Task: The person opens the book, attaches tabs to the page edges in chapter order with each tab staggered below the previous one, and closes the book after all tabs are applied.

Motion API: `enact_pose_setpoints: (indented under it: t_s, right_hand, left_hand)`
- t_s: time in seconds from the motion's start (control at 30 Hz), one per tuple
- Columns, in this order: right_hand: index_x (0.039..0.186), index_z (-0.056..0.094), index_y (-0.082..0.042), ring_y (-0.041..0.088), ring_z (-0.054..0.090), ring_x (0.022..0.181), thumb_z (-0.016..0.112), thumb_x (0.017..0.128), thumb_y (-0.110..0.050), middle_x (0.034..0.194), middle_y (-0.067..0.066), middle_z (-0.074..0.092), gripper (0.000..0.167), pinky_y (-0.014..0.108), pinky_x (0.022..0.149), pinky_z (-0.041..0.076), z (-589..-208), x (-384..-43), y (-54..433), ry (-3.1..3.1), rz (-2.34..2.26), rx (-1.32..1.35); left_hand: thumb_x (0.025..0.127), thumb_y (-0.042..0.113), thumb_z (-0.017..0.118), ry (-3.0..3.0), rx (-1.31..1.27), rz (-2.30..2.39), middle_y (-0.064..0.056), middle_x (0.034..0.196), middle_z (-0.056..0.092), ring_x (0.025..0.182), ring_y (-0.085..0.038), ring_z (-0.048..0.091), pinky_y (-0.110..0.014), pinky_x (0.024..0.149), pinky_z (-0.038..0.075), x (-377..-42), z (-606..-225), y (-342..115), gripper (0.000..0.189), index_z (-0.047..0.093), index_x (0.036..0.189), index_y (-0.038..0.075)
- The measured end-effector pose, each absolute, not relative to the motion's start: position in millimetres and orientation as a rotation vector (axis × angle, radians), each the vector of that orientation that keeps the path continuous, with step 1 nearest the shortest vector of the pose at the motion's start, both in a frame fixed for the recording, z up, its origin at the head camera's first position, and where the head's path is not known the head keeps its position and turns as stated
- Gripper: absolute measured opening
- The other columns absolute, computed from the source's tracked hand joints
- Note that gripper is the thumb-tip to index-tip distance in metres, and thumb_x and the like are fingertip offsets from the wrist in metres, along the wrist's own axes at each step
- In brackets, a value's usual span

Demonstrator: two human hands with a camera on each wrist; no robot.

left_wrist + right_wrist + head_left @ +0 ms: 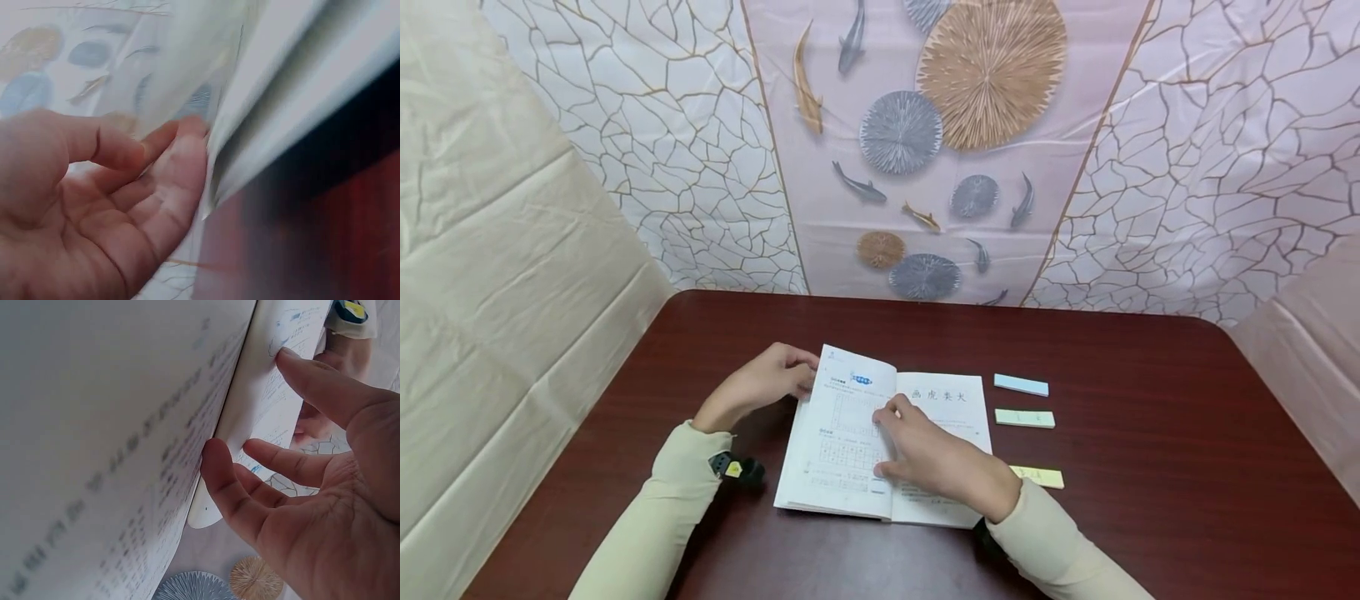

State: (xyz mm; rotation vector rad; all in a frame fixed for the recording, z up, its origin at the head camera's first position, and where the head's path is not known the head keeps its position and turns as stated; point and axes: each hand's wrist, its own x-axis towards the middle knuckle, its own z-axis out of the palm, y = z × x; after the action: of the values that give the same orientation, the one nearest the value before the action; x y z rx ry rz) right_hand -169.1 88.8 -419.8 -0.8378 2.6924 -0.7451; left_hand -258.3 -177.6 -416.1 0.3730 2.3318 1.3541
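An open book (955,429) with printed Chinese text lies on the dark red table. Its left page (850,400) rises a little toward the far corner. My left hand (763,382) is at that page's outer edge, fingers bent; in the left wrist view a blurred leaf (187,69) runs down between thumb and fingers, which pinch it. My right hand (934,454) lies over the book's middle, fingers spread. In the right wrist view its thumb and fingertips touch the left-hand page (250,406) close to the fold.
To the right of the book lie a blue paper strip (1021,384), a green one (1025,418) and a yellow one (1037,477), the last partly behind my right wrist. A patterned cloth (925,192) hangs behind the table (1150,433).
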Motion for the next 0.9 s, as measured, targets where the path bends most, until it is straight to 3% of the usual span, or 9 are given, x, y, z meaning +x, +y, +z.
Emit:
enact_pose_setpoints:
  t_s: [0.1,0.27,0.4,0.53,0.77,0.9]
  right_hand:
    - [0.140,0.057,0.007,0.022,0.052,0.106,0.084,0.091,-0.012,0.126,0.014,0.049,0.059,0.039,0.094,0.049,-420,-168,88,2.699,-0.733,-0.848]
    - [0.136,0.060,0.007,0.022,0.052,0.102,0.085,0.090,-0.013,0.124,0.014,0.050,0.057,0.039,0.093,0.050,-422,-168,88,2.723,-0.702,-0.903]
    - [0.131,0.063,0.005,0.023,0.054,0.099,0.087,0.088,-0.013,0.123,0.014,0.051,0.052,0.039,0.090,0.051,-421,-169,88,2.742,-0.695,-0.936]
    - [0.129,0.065,0.003,0.025,0.055,0.101,0.088,0.087,-0.012,0.125,0.013,0.053,0.050,0.040,0.092,0.051,-421,-170,88,2.733,-0.711,-0.936]
    - [0.120,0.068,0.000,0.033,0.058,0.105,0.088,0.087,-0.012,0.126,0.015,0.055,0.041,0.044,0.093,0.051,-421,-168,88,2.732,-0.660,-0.933]
    - [0.123,0.067,0.001,0.031,0.057,0.106,0.086,0.088,-0.014,0.128,0.016,0.053,0.042,0.043,0.093,0.051,-421,-168,88,2.722,-0.645,-0.915]
  left_hand:
    - [0.105,0.005,0.049,2.339,0.344,1.250,-0.013,0.098,0.075,0.079,-0.021,0.071,-0.030,0.067,0.057,-255,-407,-181,0.029,0.073,0.112,-0.007]
    - [0.100,0.013,0.067,2.448,0.458,0.966,-0.001,0.070,0.072,0.065,-0.017,0.068,-0.025,0.055,0.041,-247,-401,-178,0.023,0.077,0.080,0.007]
    - [0.095,0.019,0.080,2.541,0.445,0.811,0.002,0.057,0.064,0.053,-0.012,0.053,-0.024,0.052,0.033,-242,-402,-171,0.031,0.073,0.066,0.010]
    - [0.094,0.023,0.081,2.614,0.363,0.655,0.002,0.052,0.058,0.051,-0.011,0.044,-0.026,0.051,0.031,-240,-405,-166,0.038,0.069,0.059,0.012]
    - [0.092,0.039,0.082,2.698,0.314,0.389,0.004,0.050,0.061,0.055,-0.013,0.057,-0.030,0.054,0.040,-235,-412,-159,0.046,0.070,0.055,0.014]
    - [0.089,0.046,0.084,2.771,0.275,0.298,0.004,0.051,0.060,0.057,-0.015,0.057,-0.032,0.054,0.039,-234,-410,-156,0.047,0.068,0.057,0.016]
